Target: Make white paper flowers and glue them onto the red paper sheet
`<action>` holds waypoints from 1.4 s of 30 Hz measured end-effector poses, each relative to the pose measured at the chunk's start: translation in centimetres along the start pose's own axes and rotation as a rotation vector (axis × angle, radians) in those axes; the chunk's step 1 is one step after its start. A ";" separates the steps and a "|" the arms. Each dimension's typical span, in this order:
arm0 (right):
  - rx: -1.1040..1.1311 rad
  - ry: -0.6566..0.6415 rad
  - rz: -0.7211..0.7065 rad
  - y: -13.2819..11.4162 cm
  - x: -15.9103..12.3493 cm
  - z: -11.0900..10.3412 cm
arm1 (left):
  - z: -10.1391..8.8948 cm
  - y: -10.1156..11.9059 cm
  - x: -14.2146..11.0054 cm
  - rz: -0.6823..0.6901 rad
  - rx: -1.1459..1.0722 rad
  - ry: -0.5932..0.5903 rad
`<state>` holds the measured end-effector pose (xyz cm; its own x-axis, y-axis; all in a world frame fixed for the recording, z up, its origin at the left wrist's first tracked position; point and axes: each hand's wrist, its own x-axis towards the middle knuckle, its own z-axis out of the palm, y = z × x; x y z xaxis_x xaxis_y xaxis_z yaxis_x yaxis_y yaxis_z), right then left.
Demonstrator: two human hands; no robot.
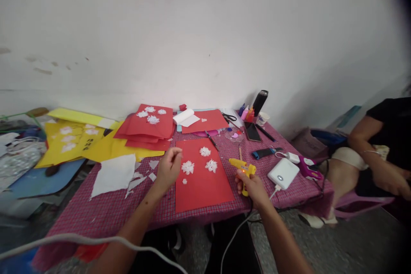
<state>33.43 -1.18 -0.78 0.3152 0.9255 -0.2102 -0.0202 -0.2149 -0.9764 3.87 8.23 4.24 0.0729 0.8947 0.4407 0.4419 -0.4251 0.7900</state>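
My right hand (252,184) is wrapped around a yellow hot glue gun (242,166), whose nozzle points left and a small orange light glows on its body. A sheet of red paper (205,195) lies in front of me, with three white paper flowers (211,165) and one tiny white piece (184,181) on it. Over its left edge, my left hand (170,167) is closed with fingers curled; whatever it may hold is hidden. The nearest flower (188,167) sits just right of that hand.
White paper (114,175) and scraps lie left, by stacked red sheets (144,126) bearing flowers. A pen (212,140), phone (252,132), black bottle (260,102), cutter (266,153) and white power bank (283,174) stand or lie right. A cable (96,237) crosses the foreground. Another person (375,150) sits right.
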 end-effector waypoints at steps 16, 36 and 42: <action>0.065 -0.025 -0.066 1.6 0.1 -1.2 | -3.7 -5.5 -7.0 0.108 0.418 -0.192; 0.205 -0.115 -0.106 1.7 -0.2 -2.2 | -3.1 -5.3 -7.2 0.090 0.473 -0.180; 0.210 -0.104 -0.127 1.9 -0.3 -2.2 | -3.2 -5.2 -7.4 0.052 0.460 -0.216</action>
<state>35.39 -2.59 -2.44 0.2285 0.9704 -0.0784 -0.1866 -0.0354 -0.9818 -1.82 3.44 -1.79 0.2669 0.9026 0.3378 0.7772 -0.4088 0.4784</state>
